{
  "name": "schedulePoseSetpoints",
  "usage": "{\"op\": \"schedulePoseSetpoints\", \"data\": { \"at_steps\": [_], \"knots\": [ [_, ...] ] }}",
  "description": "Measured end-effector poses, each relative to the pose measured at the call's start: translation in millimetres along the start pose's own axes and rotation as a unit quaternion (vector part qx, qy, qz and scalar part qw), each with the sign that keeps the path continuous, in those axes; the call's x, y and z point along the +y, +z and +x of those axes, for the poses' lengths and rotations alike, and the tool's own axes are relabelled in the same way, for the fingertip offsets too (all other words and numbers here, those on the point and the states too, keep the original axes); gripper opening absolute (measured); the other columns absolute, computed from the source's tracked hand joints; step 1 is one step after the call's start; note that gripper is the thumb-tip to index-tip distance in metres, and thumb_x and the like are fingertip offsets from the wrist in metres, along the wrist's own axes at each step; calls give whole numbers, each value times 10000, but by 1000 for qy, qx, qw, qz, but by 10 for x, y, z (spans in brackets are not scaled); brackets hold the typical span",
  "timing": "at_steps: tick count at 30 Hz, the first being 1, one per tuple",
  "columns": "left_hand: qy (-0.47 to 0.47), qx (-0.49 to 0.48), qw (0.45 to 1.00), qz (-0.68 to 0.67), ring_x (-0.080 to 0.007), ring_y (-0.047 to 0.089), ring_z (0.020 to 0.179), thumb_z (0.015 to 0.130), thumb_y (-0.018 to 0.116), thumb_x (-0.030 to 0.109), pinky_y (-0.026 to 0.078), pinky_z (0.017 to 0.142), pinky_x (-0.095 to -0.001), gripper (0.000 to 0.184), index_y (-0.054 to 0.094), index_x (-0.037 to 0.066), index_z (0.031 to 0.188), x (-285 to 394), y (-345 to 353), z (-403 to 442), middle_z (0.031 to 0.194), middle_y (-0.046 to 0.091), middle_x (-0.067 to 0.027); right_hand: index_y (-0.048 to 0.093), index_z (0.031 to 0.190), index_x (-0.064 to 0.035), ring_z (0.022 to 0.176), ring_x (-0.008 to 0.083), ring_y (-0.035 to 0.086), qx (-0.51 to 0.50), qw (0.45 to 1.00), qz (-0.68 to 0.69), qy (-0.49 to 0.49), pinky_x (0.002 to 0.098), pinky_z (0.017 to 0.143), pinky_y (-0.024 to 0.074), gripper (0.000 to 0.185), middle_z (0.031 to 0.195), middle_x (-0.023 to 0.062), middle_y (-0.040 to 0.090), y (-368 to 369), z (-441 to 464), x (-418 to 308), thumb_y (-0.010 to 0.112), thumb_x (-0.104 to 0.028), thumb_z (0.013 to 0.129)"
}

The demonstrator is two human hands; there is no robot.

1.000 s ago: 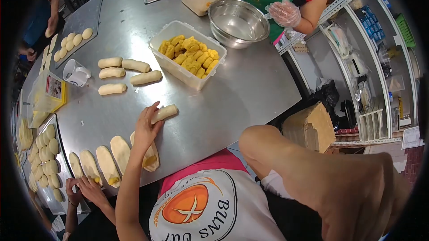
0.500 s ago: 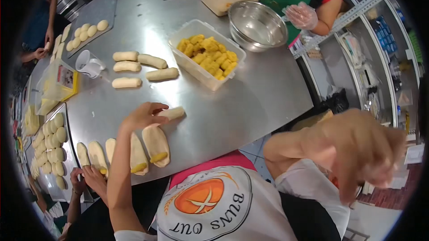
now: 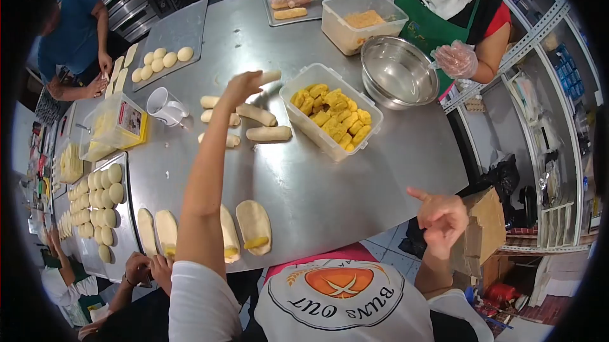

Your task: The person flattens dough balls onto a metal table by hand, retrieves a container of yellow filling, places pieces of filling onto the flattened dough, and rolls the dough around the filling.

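My left hand (image 3: pixel 243 87) reaches far over the steel table, its fingers round the left end of a pale dough roll (image 3: pixel 269 77). Just below that roll lie several others, such as one (image 3: pixel 269 134) beside the clear tub of yellow filling (image 3: pixel 331 113). My left forearm partly covers the group. My right hand (image 3: pixel 444 218) is raised off the table's front right edge, holding nothing, with a finger stretched out and the others loosely bent. Flattened dough ovals lie along the front edge; the rightmost (image 3: pixel 254 221) has a piece of yellow filling (image 3: pixel 256 242) at its near end.
A steel bowl (image 3: pixel 399 72) and a tub of crumbs (image 3: pixel 365 19) stand at the back right, near a co-worker's gloved hand (image 3: pixel 455 59). A white mug (image 3: pixel 167 107) is left of the rolls. Another person's hands (image 3: pixel 149 268) work at the front left, beside a dough tray (image 3: pixel 130 215).
My left hand has carried the dough roll away from me, to the far side of the other rolls. My right hand has moved left. A co-worker's gloved hand has come onto the back tray.
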State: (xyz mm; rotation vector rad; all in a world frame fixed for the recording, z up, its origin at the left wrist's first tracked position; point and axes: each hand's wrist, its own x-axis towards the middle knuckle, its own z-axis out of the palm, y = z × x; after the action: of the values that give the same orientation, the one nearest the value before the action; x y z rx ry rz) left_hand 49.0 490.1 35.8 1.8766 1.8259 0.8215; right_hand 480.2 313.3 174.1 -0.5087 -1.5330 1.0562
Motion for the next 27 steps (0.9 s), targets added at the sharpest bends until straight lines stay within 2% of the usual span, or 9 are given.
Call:
{"op": "schedulePoseSetpoints", "data": {
  "at_steps": [3, 8, 10, 12, 17, 20, 21, 25, 27],
  "knots": [
    [87, 117, 970, 193, -289, 576, 995, 795, 617, 117, 462, 840, -332, 402, 544, 81, 1189, -340, 196, -269, 1146, 573, -153, 522, 745, -10, 528, 122, 480, -56, 997, -37, 24, 490, 840, 474, 238, 610, 37, 511, 26, -54, 119, 714, -148, 721],
    [-49, 75, 987, -131, -172, 574, 979, 847, 550, 82, 434, 846, -268, 322, 556, 51, 1168, 109, -438, -1306, 1103, 607, -102, 586, 927, 4, 642, 176, 555, -168, 949, -110, 244, 360, 853, 477, 118, 724, 62, 578, 509, 19, 547, 521, -20, 832],
    [-141, 48, 966, -211, -128, 561, 980, 876, 527, 104, 423, 850, -250, 300, 553, 28, 1165, 221, -473, -1893, 1079, 615, -82, 559, 1101, -16, 900, 197, 580, -317, 922, -138, 176, 326, 964, 392, 260, 972, 110, 608, 815, 14, 988, 437, -30, 871],
    [-223, 30, 947, -229, -101, 537, 1010, 912, 503, 146, 403, 872, -236, 304, 539, -5, 1173, 417, -424, -2358, 1072, 608, -67, 511, 1191, -42, 1173, 228, 461, -407, 898, -157, 61, 413, 1037, 291, 318, 1217, 126, 519, 1094, -210, 1476, 464, -101, 882],
    [-270, 8, 931, -244, -203, 466, 1161, 923, 464, 201, 336, 980, -353, 392, 453, 51, 1285, 785, 98, -3138, 1225, 533, -99, 421, 1274, -54, 1282, 258, 329, -521, 805, -253, -128, 536, 1037, 207, 490, 1327, 111, 418, 1655, -562, 1959, 478, -332, 875],
    [-172, -8, 981, 92, -352, 272, 1299, 925, 387, 320, 179, 1039, -531, 506, 326, 75, 1363, 890, 508, -3324, 1395, 345, -121, 390, 1309, -70, 1299, 253, 300, -537, 768, -291, -193, 576, 1029, 183, 601, 1358, 84, 392, 1692, -467, 2098, 443, -460, 856],
    [-185, -38, 980, 58, -392, 69, 1346, 929, 342, 374, 14, 1022, -625, 568, 209, 93, 1404, 872, 572, -3315, 1469, 183, -85, 385, 1316, -75, 1303, 250, 291, -542, 754, -306, -209, 587, 1026, 176, 634, 1366, 74, 386, 1677, -405, 2128, 431, -498, 846],
    [-221, -58, 958, 171, -354, 103, 1353, 931, 316, 421, 35, 1007, -652, 556, 256, 125, 1398, 851, 509, -3159, 1465, 204, -63, 375, 1332, -114, 1330, 237, 231, -561, 705, -368, -228, 647, 1004, 129, 682, 1395, 25, 353, 1691, -175, 2081, 403, -567, 824],
    [-184, -46, 962, 199, -347, 105, 1354, 934, 306, 424, 35, 1009, -651, 550, 260, 133, 1398, 755, 506, -3140, 1465, 207, -56, 382, 1328, -116, 1331, 237, 227, -531, 740, -350, -220, 652, 1002, 120, 669, 1397, 24, 349, 1702, -232, 2013, 402, -562, 830]
  ]
}}
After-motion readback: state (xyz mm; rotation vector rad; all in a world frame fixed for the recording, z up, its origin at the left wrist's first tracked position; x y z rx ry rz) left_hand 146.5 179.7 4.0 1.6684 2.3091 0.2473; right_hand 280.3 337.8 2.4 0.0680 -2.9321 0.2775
